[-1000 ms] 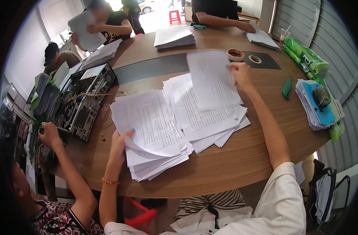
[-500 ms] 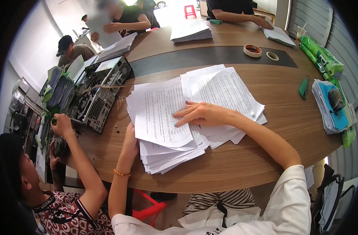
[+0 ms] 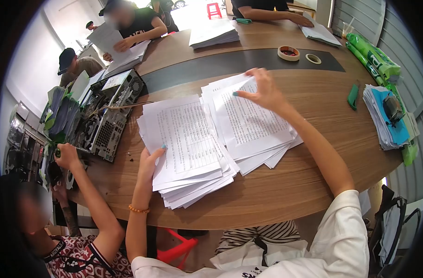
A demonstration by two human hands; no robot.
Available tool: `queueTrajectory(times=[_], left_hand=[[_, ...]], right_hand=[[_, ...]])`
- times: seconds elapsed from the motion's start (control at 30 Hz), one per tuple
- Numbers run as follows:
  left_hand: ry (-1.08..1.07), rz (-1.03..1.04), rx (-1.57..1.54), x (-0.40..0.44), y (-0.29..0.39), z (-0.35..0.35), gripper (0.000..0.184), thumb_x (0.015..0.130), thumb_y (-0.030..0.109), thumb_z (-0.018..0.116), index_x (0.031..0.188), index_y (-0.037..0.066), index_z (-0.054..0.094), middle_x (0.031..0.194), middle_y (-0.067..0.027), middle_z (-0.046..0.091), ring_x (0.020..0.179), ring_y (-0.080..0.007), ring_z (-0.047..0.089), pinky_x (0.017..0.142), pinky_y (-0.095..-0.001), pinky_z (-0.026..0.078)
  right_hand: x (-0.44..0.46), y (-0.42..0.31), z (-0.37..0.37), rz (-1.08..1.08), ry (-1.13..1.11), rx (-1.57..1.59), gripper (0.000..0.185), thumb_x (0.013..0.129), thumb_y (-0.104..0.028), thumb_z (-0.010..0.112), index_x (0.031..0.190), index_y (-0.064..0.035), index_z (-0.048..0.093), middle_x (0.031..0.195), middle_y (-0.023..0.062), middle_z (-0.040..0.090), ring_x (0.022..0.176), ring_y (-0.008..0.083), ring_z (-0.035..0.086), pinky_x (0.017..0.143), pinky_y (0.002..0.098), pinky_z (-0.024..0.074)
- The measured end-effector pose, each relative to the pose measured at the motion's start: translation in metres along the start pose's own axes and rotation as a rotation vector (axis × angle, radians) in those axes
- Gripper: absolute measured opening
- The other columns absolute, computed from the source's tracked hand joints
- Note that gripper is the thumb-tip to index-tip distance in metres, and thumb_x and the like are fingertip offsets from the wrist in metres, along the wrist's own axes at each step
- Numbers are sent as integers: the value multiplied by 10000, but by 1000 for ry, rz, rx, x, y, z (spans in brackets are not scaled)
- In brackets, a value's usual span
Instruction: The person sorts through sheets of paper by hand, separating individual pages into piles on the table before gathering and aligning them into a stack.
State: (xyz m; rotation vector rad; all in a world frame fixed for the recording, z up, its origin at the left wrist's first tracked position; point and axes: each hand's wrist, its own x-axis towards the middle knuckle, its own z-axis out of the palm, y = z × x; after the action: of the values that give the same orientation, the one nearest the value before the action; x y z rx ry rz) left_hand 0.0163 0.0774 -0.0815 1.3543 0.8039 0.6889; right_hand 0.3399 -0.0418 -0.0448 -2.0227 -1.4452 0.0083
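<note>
Two piles of printed sheets lie side by side on the wooden table. The left pile (image 3: 181, 139) has a page with a table of text on top, its lower sheets fanned out toward me. My left hand (image 3: 150, 164) grips that pile's left edge, thumb on the top page and fingers partly hidden beside or under it. Over the far right corner of the right pile (image 3: 248, 120) is my right hand (image 3: 265, 91), its thumb spread apart from the bent fingers. Whether its fingertips touch the paper I cannot tell.
An opened computer case (image 3: 114, 116) stands left, beside a person's hand (image 3: 68, 156) at bundled papers. Tape rolls (image 3: 288, 53), a green cutter (image 3: 353, 96) and a paper stack with a blue sheet (image 3: 387, 116) lie right. Another paper stack (image 3: 214, 34) and people are across the table.
My right hand has moved from the left pile's page to the far corner of the right pile, its fingers spreading. My left thumb now shows on top of the left pile.
</note>
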Motion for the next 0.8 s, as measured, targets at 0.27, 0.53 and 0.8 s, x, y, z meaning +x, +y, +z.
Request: queueTrajectory(times=[0.27, 0.53, 0.8], left_hand=[[-45, 62, 32, 8, -11, -11, 331, 740, 52, 519, 1037, -66, 436, 969, -123, 531, 843, -156, 516, 747, -243, 399], [-21, 34, 24, 3, -4, -6, 326, 745, 59, 515, 1036, -65, 437, 963, -118, 533, 837, -150, 518, 743, -240, 398], [-44, 46, 62, 8, -10, -13, 330, 744, 61, 512, 1039, -67, 434, 973, -124, 528, 848, -159, 515, 759, -244, 389]], right_hand=[[-7, 73, -19, 431, -12, -328, 801, 499, -547, 676, 1097, -71, 437, 1157, 143, 326, 1116, 270, 261, 930, 407, 192], [-5, 91, -17, 477, 142, -48, 573, 529, -381, 720, 990, -117, 505, 978, 79, 531, 1040, 231, 395, 880, 382, 250], [-1, 94, -17, 361, 102, 172, 446, 561, -183, 713, 952, -54, 540, 832, 93, 602, 724, 165, 567, 685, 274, 412]])
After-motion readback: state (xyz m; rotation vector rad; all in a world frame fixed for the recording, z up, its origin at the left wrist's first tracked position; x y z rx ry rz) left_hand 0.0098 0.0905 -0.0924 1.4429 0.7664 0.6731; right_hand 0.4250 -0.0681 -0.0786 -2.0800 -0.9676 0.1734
